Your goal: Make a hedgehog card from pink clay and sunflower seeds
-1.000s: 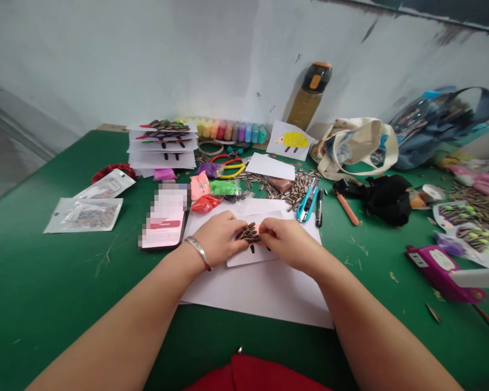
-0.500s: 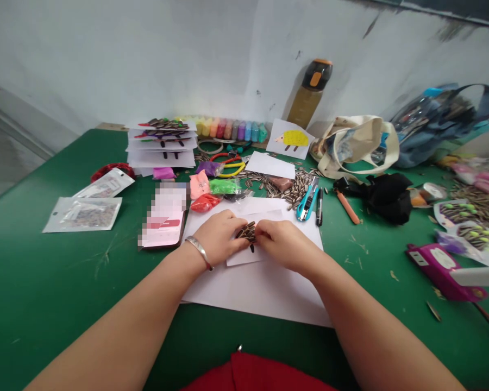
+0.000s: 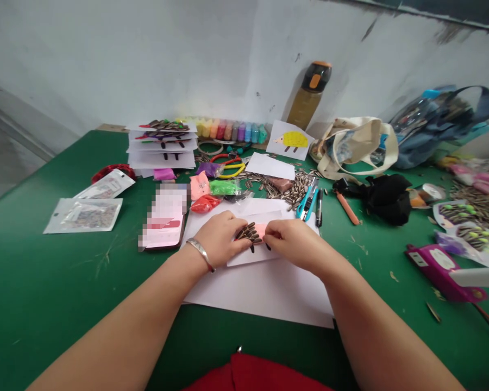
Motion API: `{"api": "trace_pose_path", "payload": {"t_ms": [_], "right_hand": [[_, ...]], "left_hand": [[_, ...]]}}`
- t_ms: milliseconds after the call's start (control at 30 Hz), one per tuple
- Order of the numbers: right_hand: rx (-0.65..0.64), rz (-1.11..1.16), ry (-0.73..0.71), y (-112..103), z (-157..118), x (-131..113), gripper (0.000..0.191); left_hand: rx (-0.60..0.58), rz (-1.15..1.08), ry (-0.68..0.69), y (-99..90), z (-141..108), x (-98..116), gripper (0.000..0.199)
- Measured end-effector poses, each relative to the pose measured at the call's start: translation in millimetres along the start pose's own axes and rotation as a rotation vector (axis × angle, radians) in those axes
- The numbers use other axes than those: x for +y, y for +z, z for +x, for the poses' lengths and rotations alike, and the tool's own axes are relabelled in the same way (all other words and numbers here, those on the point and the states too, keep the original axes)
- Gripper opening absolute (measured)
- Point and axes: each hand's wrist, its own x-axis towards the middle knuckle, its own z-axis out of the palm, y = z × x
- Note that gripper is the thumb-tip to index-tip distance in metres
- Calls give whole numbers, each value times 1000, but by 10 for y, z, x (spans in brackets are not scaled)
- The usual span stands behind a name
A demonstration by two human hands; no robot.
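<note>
A small white card (image 3: 244, 259) lies on larger white paper (image 3: 264, 293). On the card, sunflower seeds (image 3: 248, 233) sit in overlapping rows over pink clay (image 3: 261, 231), with short black leg marks below. My left hand (image 3: 222, 236) holds the card at its left side, thumb and fingers curled around the seeds' left edge. My right hand (image 3: 287, 241) is closed in a pinch at the right end of the pink clay. Whatever its fingertips hold is hidden.
A phone (image 3: 165, 217) lies left of the paper. Clay packets (image 3: 206, 203), loose seeds (image 3: 297, 190), a blue utility knife (image 3: 307, 201) and a black marker (image 3: 319, 207) lie beyond my hands. Stacked cards (image 3: 162, 144) and a bottle (image 3: 309, 95) stand at the back.
My right hand has moved slightly right, away from the seeds. More seeds and the pink clay now show between my hands. My left hand stays in place.
</note>
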Motion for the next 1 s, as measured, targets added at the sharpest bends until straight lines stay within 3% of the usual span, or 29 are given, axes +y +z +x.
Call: {"api": "trace_pose_path", "payload": {"t_ms": [367, 533, 633, 800, 900, 1000], "right_hand": [[-3, -35, -70, 92, 11, -75, 21], [-7, 0, -59, 31, 8, -28, 20], [94, 38, -4, -87, -3, 86, 19], [406, 10, 130, -201, 55, 377, 22], [503, -110, 92, -150, 147, 540, 29], [495, -245, 6, -74, 230, 646, 33]], "left_hand": [[22, 68, -32, 40, -3, 52, 26], [20, 49, -34, 37, -1, 42, 28], [-7, 9, -20, 1, -1, 28, 32], [-34, -18, 13, -62, 0, 12, 32], [-39, -3, 37, -76, 3, 5, 28], [-41, 25, 40, -91, 9, 7, 26]]}}
